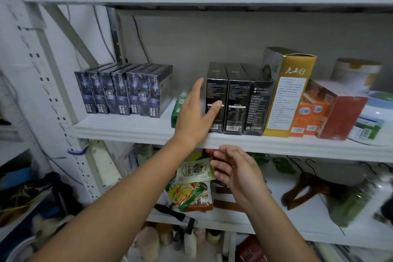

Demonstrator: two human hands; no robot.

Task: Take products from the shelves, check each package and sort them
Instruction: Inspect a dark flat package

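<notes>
Against left hand (194, 116), black box (216, 89).

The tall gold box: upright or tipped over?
Upright. The gold box stands on its short end, taller than the black boxes beside it.

Middle tier of white metal shelf (127, 127). Left: row of dark blue boxes (123, 91), upright. Centre: green box (177, 108) lying flat; three black boxes (236, 100), upright, touching. Right: tall gold box (285, 95), orange boxes (308, 112), red box (340, 117), white tub (370, 121).
</notes>
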